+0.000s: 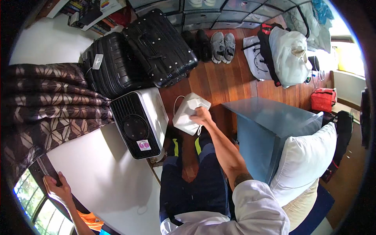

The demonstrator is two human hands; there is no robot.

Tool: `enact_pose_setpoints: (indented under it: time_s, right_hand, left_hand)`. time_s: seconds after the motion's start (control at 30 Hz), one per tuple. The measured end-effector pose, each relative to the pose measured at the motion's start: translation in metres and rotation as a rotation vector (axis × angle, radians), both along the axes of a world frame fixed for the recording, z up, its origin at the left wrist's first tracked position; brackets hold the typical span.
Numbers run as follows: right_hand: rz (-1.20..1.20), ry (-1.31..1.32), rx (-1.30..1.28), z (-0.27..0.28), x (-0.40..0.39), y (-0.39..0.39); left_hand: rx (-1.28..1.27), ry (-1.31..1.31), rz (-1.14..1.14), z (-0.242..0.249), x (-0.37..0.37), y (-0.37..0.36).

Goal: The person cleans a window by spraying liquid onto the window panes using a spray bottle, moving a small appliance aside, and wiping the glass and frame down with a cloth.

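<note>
A white boxy object with a thin cord looped at its side hangs above the wooden floor, in front of my legs. My right hand grips it at its upper right part, fingers curled. Far to the left, my left hand is raised beside the dark window frame, its fingers apart and nothing visible in them. Just left of the white object stands a white and black appliance with a round grille and a pink-marked sticker.
Two black suitcases stand at the upper left. Grey shoes rest on the floor. A blue-grey table and white pillow are at the right, a patterned curtain at the left, and a red bag at the far right.
</note>
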State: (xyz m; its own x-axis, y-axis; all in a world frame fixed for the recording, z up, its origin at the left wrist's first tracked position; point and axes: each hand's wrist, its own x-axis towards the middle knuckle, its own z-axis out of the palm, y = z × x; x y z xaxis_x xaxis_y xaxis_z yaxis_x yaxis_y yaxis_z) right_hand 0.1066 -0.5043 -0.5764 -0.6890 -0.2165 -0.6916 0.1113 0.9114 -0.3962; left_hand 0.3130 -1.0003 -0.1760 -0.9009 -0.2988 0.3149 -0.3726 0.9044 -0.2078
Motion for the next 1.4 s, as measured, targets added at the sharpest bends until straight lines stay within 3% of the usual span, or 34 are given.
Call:
enact_pose_setpoints:
  time_s: [0.07, 0.13, 0.17, 0.2, 0.27, 0.37, 0.43, 0.5, 0.67, 0.93, 1.07, 1.2, 1.27, 1.4]
  right_hand:
    - [-0.211, -0.074, -0.091, 0.017, -0.016, 0.022]
    - [-0.422, -0.064, -0.125, -0.009, -0.023, 0.046]
    - [-0.636, 0.097, -0.212, -0.056, -0.016, 0.062]
    - [-0.668, 0.001, -0.200, -0.011, -0.031, 0.060]
    - [-0.764, -0.070, -0.272, 0.027, -0.052, 0.062]
    - [-0.949, -0.144, -0.234, -0.016, -0.080, 0.090]
    - [-1.039, -0.122, -0.283, 0.013, -0.103, 0.086]
    - [-1.081, -0.122, -0.166, 0.011, -0.130, 0.099]
    - [-1.297, -0.200, -0.330, 0.020, -0.178, 0.133]
    - [-1.362, -0.281, -0.373, 0.031, -0.225, 0.160]
    - [-1.202, -0.264, -0.457, 0.025, -0.232, 0.169]
    - [-0.927, -0.009, -0.332, 0.029, -0.184, 0.156]
    - [-0.602, 0.168, -0.228, -0.007, -0.157, 0.179]
    - [-0.587, 0.273, -0.370, 0.001, -0.124, 0.165]
  left_hand:
    - [0.021, -0.005, 0.004, 0.001, 0.003, -0.004]
    - [0.017, 0.004, -0.043, 0.000, 0.002, -0.005]
    - [0.023, 0.005, -0.038, -0.001, 0.003, -0.007]
    - [0.044, 0.010, -0.037, -0.002, 0.005, -0.008]
    - [0.066, 0.011, -0.028, -0.002, 0.005, -0.008]
    - [0.001, -0.014, -0.046, -0.001, 0.005, -0.008]
    - [0.012, -0.018, -0.061, 0.000, 0.004, -0.008]
    - [0.020, -0.021, -0.039, -0.001, 0.007, -0.012]
    - [-0.001, -0.043, -0.078, 0.003, 0.009, -0.014]
    - [0.005, -0.058, -0.015, 0.000, 0.021, -0.024]
    - [-0.031, -0.064, -0.001, 0.003, 0.017, -0.017]
    - [-0.032, -0.082, 0.027, 0.002, 0.022, -0.021]
    - [-0.026, -0.063, -0.042, -0.001, 0.018, -0.020]
    - [-0.058, -0.042, -0.013, -0.001, 0.013, -0.012]
